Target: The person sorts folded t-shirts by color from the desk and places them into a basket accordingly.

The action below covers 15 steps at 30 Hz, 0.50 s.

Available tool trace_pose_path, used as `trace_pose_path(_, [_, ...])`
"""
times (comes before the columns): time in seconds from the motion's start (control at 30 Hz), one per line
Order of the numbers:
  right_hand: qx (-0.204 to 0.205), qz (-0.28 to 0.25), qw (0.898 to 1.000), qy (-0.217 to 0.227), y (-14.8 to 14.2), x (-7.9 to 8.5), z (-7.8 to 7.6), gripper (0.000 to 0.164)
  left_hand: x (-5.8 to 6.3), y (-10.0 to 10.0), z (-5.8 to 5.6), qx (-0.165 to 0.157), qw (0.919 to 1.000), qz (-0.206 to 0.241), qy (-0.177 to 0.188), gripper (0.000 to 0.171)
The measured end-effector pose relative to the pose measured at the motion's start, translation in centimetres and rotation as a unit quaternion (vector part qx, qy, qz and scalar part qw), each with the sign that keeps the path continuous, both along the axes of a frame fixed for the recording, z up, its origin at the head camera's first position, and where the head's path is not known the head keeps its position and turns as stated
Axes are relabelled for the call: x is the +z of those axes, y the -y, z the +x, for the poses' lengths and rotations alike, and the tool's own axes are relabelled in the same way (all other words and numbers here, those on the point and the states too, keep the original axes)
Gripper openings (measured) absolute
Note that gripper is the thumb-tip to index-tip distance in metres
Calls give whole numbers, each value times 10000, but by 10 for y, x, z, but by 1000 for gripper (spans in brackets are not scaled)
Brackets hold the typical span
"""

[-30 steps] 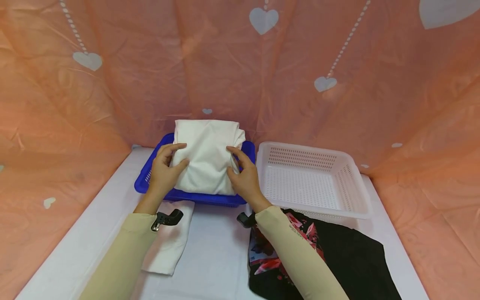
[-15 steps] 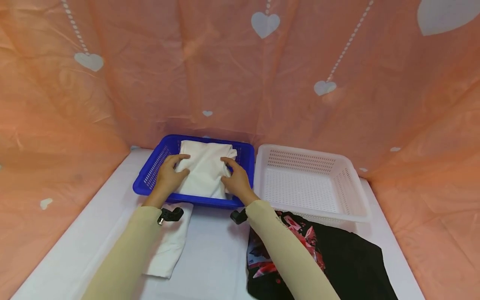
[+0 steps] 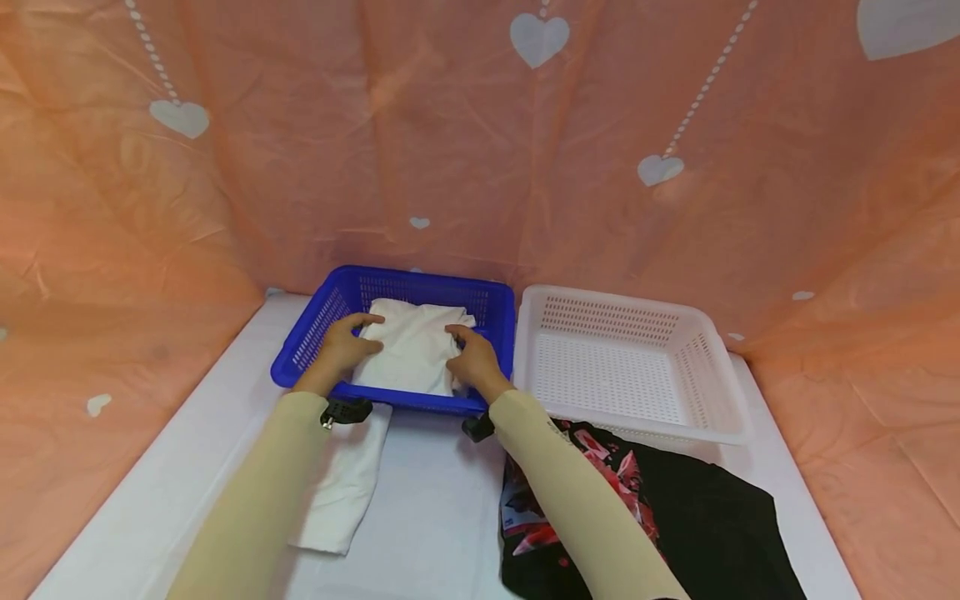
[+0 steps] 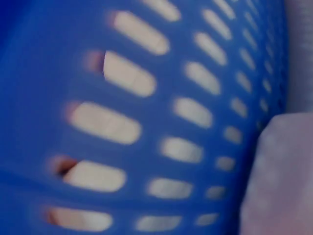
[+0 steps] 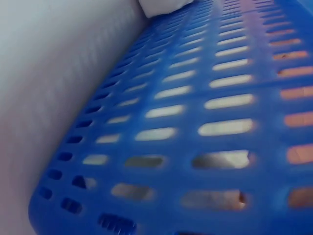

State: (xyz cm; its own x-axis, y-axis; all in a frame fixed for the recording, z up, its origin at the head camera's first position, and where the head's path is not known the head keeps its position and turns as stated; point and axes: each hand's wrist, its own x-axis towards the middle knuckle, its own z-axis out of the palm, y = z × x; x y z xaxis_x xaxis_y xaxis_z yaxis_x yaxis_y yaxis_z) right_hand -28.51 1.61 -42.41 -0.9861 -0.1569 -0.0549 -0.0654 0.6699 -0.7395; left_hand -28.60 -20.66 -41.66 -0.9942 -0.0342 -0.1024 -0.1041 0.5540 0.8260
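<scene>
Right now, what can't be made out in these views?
Head: near end of the black garment, cut off by the bottom edge.
Head: lettering on the right sleeve, too small.
Head: anything beneath the folded white cloth, which covers it.
Both wrists: left hand and right hand, mostly behind the blue basket.

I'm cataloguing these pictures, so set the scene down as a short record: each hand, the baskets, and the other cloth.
left hand: holds the left side of the folded white cloth
right hand: holds its right side
held cloth: inside the blue basket; contact with the bottom cannot be told
white basket: right of the blue basket
other white cloth: on the table, nearer the person than the blue basket
black garment: red floral print, on the table, partly hidden by the right sleeve
</scene>
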Motion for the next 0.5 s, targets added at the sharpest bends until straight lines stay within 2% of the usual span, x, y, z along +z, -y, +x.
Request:
trace_pose_path(0.13, [295,579,9974,327,2,-4,0,67,-3,2,-2,-181,9990,-97,402,47])
trace_pose_path(0.27, [658,1100,9895,665,3,-8,1,74,-7,2,-3,-191,9975,-305,609,50])
trace_pose_path(0.37, [679,1298,9864,751,4,-8,1,74,-8,2,-3,-94,9965,-447,702,51])
trace_pose_path(0.5, [615,1295,9859,864,5,-7,0,73,-5,4,-3,65,9948,-577,842,52])
